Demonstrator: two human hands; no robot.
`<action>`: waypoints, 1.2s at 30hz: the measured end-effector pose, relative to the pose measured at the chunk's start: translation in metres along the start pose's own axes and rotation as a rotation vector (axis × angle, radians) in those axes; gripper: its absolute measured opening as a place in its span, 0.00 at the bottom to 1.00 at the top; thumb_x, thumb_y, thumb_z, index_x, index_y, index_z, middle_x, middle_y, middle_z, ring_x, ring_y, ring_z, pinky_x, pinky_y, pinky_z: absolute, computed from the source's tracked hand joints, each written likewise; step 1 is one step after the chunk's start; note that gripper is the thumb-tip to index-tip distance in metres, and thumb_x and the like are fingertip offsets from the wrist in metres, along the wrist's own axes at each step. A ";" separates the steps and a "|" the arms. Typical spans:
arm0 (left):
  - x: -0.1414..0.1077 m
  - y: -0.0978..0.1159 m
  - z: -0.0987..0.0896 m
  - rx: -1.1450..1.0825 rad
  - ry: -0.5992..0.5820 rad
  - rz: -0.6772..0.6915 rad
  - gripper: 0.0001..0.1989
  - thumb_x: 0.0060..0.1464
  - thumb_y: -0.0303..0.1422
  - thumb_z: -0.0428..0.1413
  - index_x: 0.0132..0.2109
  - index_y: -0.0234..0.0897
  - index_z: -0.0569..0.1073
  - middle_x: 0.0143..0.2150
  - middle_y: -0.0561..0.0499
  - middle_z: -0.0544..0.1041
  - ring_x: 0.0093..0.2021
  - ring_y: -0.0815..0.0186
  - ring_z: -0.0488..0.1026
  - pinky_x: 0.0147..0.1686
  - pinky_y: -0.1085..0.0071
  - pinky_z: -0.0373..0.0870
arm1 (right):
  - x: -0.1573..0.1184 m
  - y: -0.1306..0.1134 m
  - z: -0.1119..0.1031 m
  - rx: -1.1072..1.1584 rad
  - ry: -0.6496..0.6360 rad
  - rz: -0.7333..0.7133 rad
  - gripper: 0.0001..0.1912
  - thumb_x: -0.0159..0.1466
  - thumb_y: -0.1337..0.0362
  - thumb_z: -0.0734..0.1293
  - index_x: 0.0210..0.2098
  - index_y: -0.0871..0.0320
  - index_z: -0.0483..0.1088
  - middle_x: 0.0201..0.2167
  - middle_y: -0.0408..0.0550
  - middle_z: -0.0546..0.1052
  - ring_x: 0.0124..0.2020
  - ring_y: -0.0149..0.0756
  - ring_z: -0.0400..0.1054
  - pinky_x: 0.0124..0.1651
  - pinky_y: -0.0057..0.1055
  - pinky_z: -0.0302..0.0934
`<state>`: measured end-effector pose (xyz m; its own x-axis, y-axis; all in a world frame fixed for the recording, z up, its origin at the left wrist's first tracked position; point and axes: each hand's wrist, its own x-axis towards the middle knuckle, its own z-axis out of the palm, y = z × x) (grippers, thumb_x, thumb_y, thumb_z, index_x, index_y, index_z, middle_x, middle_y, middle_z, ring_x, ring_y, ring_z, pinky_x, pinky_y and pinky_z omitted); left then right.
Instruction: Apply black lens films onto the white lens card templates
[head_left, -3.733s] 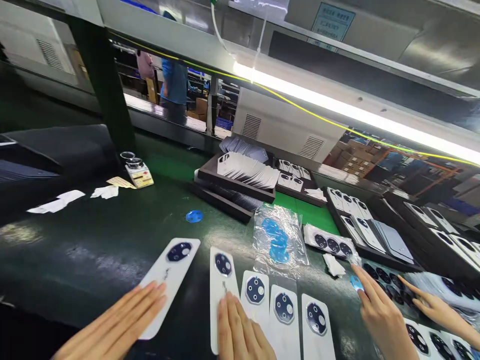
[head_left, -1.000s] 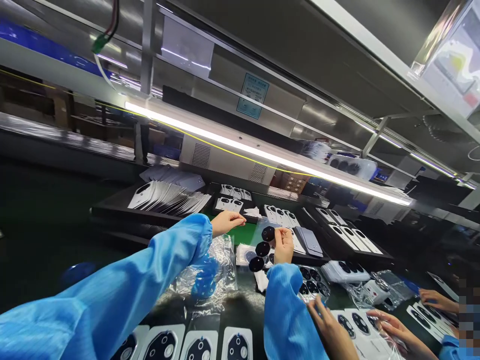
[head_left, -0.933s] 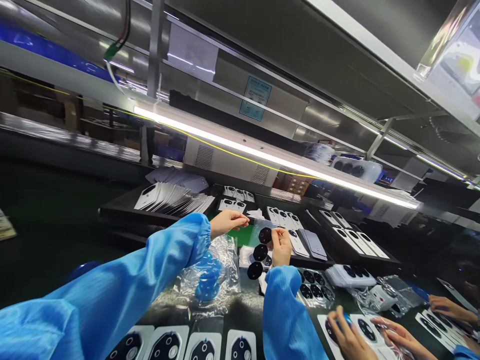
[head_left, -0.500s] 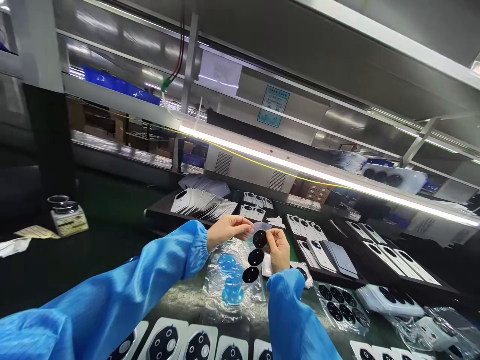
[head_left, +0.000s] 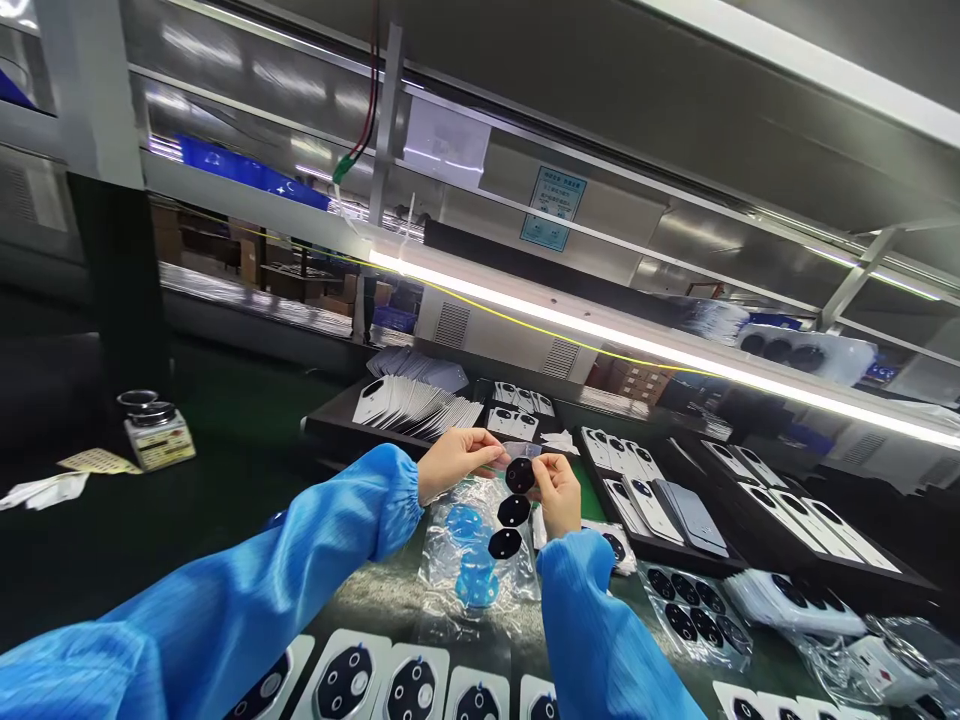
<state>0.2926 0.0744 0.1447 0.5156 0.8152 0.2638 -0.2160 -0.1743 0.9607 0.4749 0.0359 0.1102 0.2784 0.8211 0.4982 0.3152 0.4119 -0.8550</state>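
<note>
Black shapes (head_left: 514, 511) hang on a clear sheet (head_left: 524, 450), pinched by the left hand (head_left: 459, 463) and right hand (head_left: 558, 495); tugging too hard could bend or drop them.

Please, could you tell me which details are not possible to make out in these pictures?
- Blue sign: head view, writing too small to read.
- Nearest white phone back panels: head view, lower ends cut off by the bottom edge.
- Top black octagonal piece: head view, part of its right edge hidden by the right fingers.
</note>
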 end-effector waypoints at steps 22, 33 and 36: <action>-0.004 0.014 0.005 0.083 -0.033 -0.191 0.09 0.53 0.33 0.60 0.28 0.32 0.73 0.28 0.52 0.78 0.31 0.68 0.76 0.32 0.71 0.73 | 0.013 -0.045 0.013 -0.245 -0.277 -0.391 0.10 0.61 0.59 0.60 0.26 0.54 0.65 0.29 0.44 0.68 0.35 0.36 0.64 0.39 0.32 0.61; 0.000 0.011 0.004 0.063 0.057 -0.228 0.08 0.61 0.32 0.55 0.36 0.31 0.72 0.33 0.53 0.75 0.32 0.69 0.74 0.33 0.70 0.74 | 0.004 -0.039 0.004 -0.240 -0.108 -0.347 0.11 0.59 0.52 0.65 0.26 0.51 0.72 0.27 0.44 0.69 0.34 0.40 0.63 0.43 0.38 0.59; 0.003 0.010 0.002 0.050 0.114 -0.213 0.08 0.62 0.32 0.54 0.38 0.31 0.72 0.35 0.52 0.76 0.33 0.69 0.74 0.34 0.70 0.74 | -0.002 -0.036 0.001 -0.207 -0.104 -0.261 0.14 0.61 0.51 0.63 0.28 0.53 0.70 0.20 0.41 0.69 0.27 0.36 0.65 0.37 0.35 0.62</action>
<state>0.2938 0.0741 0.1554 0.4480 0.8928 0.0460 -0.0699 -0.0163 0.9974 0.4620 0.0194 0.1399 0.0737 0.7391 0.6696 0.5440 0.5329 -0.6481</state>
